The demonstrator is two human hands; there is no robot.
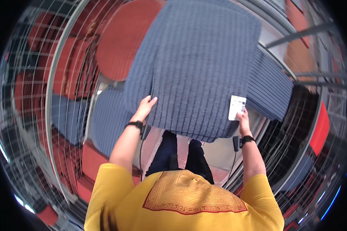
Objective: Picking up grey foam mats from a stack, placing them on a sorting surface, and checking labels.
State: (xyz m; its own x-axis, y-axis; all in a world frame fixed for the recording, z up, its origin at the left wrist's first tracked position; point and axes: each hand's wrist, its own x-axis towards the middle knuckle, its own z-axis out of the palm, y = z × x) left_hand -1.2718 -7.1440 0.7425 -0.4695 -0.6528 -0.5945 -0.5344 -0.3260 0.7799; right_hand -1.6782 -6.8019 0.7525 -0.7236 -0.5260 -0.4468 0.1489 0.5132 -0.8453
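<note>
I'm holding up a big blue ribbed mat [196,65] in front of me, both hands working its lower edge. My left hand [144,108] is closing its grip on the mat's near left corner, fingers lying over the ribbed face. My right hand [243,120] is pinching the mat's right edge just where a white tag [236,107] is sitting, thumb pressing beside that tag. Wire cages are standing all around me. Beyond my left grip, a wire cage [61,77] is holding red mats [121,38] and, lower down, more blue ones [106,121] stacked flat. Past my right grip, another blue mat [270,90] is lying on a pile behind the one I'm gripping, with a wire frame [312,127] and something red just outside it.
</note>
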